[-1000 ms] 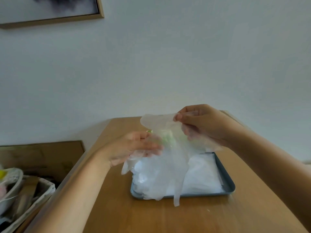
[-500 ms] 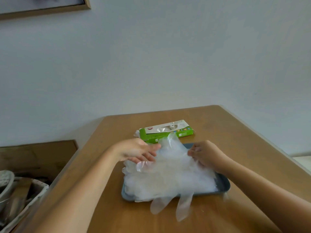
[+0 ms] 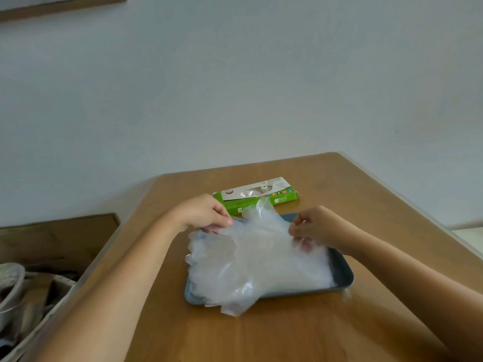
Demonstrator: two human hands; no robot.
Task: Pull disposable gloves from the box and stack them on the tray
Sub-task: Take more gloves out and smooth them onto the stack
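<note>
Now the left hand (image 3: 206, 214) and right hand (image 3: 317, 227) each pinch the top glove (image 3: 257, 231), laying it on the tray (image 3: 343, 273) pile; next, release and reach the green box (image 3: 254, 198).

The gloves (image 3: 256, 259) cover nearly the whole floor of the tray (image 3: 343, 275), and I cannot count their layers. My left hand (image 3: 206, 212) and a raised glove hide part of the box (image 3: 261, 194) at twelve o'clock, whose print is too small to read. Film veils the lower fingers of my right hand (image 3: 316, 228). At eight o'clock a basket (image 3: 62, 293) is cut off, its contents blurred. At eleven o'clock only a corner of a picture frame (image 3: 62, 7) shows.
</note>
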